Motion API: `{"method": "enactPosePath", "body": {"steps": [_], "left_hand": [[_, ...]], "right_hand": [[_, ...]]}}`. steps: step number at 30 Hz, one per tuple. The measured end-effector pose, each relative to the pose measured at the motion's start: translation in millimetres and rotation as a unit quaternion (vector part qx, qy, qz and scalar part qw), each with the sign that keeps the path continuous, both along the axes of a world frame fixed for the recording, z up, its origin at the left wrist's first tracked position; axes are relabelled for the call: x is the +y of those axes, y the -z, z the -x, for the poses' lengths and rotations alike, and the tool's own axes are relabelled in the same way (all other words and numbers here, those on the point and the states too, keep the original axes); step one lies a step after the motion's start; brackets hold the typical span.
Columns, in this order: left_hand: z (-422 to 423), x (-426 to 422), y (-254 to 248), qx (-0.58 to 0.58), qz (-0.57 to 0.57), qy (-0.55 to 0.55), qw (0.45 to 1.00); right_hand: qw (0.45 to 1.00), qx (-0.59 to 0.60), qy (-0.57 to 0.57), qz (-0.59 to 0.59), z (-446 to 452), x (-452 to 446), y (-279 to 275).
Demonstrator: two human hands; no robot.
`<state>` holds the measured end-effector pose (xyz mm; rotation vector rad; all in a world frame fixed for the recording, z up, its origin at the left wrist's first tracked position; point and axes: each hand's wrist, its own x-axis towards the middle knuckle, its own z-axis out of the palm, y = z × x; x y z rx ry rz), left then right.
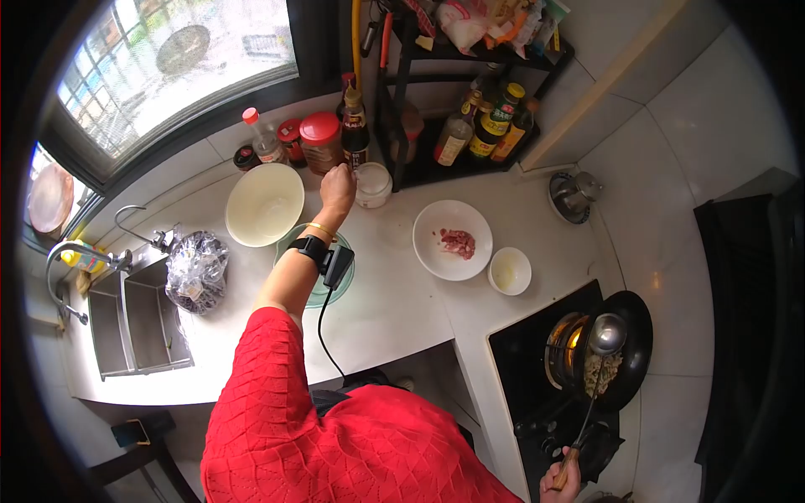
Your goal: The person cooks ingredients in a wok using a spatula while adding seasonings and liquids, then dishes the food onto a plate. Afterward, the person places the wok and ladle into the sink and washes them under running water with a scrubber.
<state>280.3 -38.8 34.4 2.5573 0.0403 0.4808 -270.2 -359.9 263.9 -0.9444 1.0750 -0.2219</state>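
Observation:
My left hand point(338, 189) is closed at the back of the counter, beside a small white jar point(374, 186); whatever its fingers hold, if anything, is hidden. Behind it stands a dark sauce bottle point(355, 134). My right hand point(563, 479), at the lower right, grips the wooden handle of a metal ladle point(607, 334). The ladle's bowl is over a black wok point(636, 335), which sits tilted to the right of the burner point(563, 348), where a flame shows. Chopped food point(599, 374) lies in the wok.
A white plate point(428, 260) with raw meat pieces point(457, 242) stands beside a small white bowl point(510, 272). A large cream bowl point(265, 205) and a greenish bowl point(344, 285) are left. A sink point(151, 327) lies far left; a bottle rack point(411, 172) stands behind.

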Motion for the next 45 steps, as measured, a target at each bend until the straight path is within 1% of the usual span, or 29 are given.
{"method": "enactPosePath", "body": {"steps": [4, 7, 11, 13, 14, 16, 19, 22, 25, 26, 27, 28, 29, 30, 31, 32, 33, 35, 38, 40, 41, 44, 45], "left_hand": [[7.0, -8.2, -7.8, 0.036, 0.015, -0.009, 0.999], [5.8, -6.3, -0.4, 0.054, 0.07, -0.015, 0.996], [0.2, 4.4, 11.7, 0.105, 0.176, -0.021, 0.979], [-1.2, 9.0, 15.8, 0.111, 0.238, -0.027, 0.965], [-1.7, 10.9, 18.0, 0.135, 0.287, -0.032, 0.948], [9.0, 9.6, 0.8, 0.183, 0.383, -0.043, 0.904], [10.3, 15.9, 3.5, 0.197, 0.437, -0.026, 0.877], [17.4, 18.5, -7.2, 0.203, 0.457, -0.044, 0.865], [19.8, 22.1, -7.4, 0.206, 0.505, -0.013, 0.838], [22.3, 22.5, -9.0, 0.205, 0.493, -0.009, 0.846], [24.6, 23.8, -10.2, 0.204, 0.489, 0.02, 0.848], [26.5, 22.4, -15.6, 0.223, 0.474, 0.037, 0.851], [33.3, 14.2, -26.7, 0.216, 0.457, 0.049, 0.861], [35.5, 7.2, -28.0, 0.223, 0.469, 0.077, 0.851], [42.1, -4.8, -39.8, 0.233, 0.473, 0.102, 0.843], [46.5, -14.8, -47.3, 0.247, 0.473, 0.13, 0.835], [56.3, -29.9, -62.2, 0.26, 0.465, 0.153, 0.832], [69.6, -62.2, -80.9, 0.287, 0.47, 0.197, 0.811], [91.8, -122.1, -102.3, 0.293, 0.455, 0.268, 0.797], [106.2, -165.3, -115.0, 0.307, 0.439, 0.322, 0.781], [110.8, -186.4, -119.0, 0.328, 0.4, 0.358, 0.777], [152.2, -257.5, -144.4, 0.339, 0.374, 0.417, 0.755], [161.2, -281.0, -145.6, 0.338, 0.351, 0.437, 0.756]], "right_hand": [[1.0, -0.017, -0.006, -0.007, 0.7, -0.8, 1.8], [1.0, -0.022, -0.003, -0.006, 4.3, -2.8, 4.8], [1.0, -0.014, 0.008, -0.001, 2.8, -0.2, 2.1], [1.0, -0.016, 0.012, -0.004, 2.5, -0.8, 3.2], [1.0, -0.017, 0.011, -0.007, 2.6, -1.0, 3.8], [1.0, -0.018, 0.01, -0.013, 4.9, -2.3, 4.5], [0.998, -0.054, -0.008, -0.036, 9.6, -6.0, 7.9], [0.999, -0.018, 0.037, -0.001, 2.8, 0.0, 4.2], [0.981, -0.162, -0.042, -0.094, 17.0, -16.5, 16.6], [0.994, -0.019, 0.037, 0.098, 17.1, -7.3, 26.6], [0.997, -0.032, 0.009, 0.076, 22.7, -13.3, 28.2], [0.997, -0.043, 0.027, 0.052, 26.9, -18.7, 34.1], [0.997, -0.054, 0.026, 0.042, 28.7, -19.3, 33.9], [0.997, -0.036, 0.043, 0.055, 25.2, -16.0, 29.8], [0.997, -0.026, 0.049, 0.057, 23.0, -13.2, 24.6], [0.996, -0.033, 0.047, 0.07, 22.5, -10.1, 20.5], [0.996, -0.045, 0.061, 0.056, 29.5, -12.7, 24.6], [0.993, -0.066, 0.075, 0.069, 36.7, -11.0, 25.8], [0.989, -0.09, 0.089, 0.082, 51.5, -10.4, 31.1], [0.988, -0.087, 0.093, 0.087, 57.7, -8.3, 30.6], [0.988, -0.086, 0.097, 0.089, 61.4, -7.1, 30.3], [0.987, -0.073, 0.109, 0.093, 69.4, -3.7, 28.6], [0.986, -0.073, 0.112, 0.098, 72.8, -1.8, 27.9]]}}
